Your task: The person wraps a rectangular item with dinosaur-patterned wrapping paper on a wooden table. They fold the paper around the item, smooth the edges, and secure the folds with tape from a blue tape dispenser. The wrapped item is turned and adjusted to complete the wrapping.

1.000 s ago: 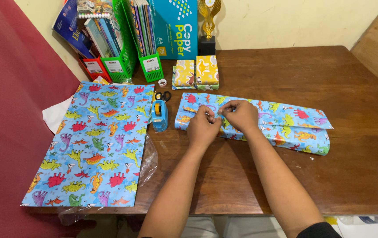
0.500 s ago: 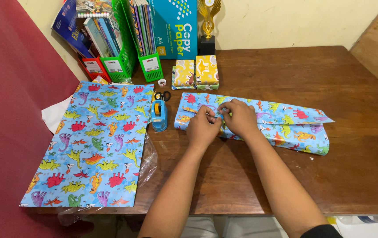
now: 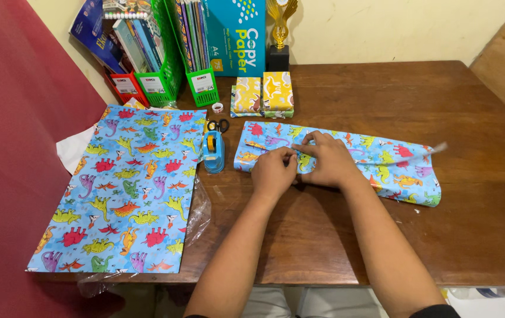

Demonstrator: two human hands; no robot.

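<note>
A long parcel in blue dinosaur-print wrapping paper (image 3: 382,162) lies across the middle of the wooden table (image 3: 382,235). My left hand (image 3: 272,172) rests on its near left part, fingers curled against the paper's seam. My right hand (image 3: 327,160) lies flat beside it, fingers spread and pressing the paper down along the seam. Both hands touch each other at the thumbs. The parcel's right end is loose and unfolded.
A flat sheet of the same paper (image 3: 126,188) lies at the left, over clear plastic. A blue tape dispenser (image 3: 212,151) and scissors (image 3: 218,125) sit between sheet and parcel. Two small wrapped boxes (image 3: 262,94), file holders (image 3: 164,70), a paper ream box (image 3: 235,35) and a trophy (image 3: 277,41) stand at the back.
My right hand has gone from pinching at the seam to lying flat with fingers spread on the paper. The parcel's loose right end has dropped flatter.
</note>
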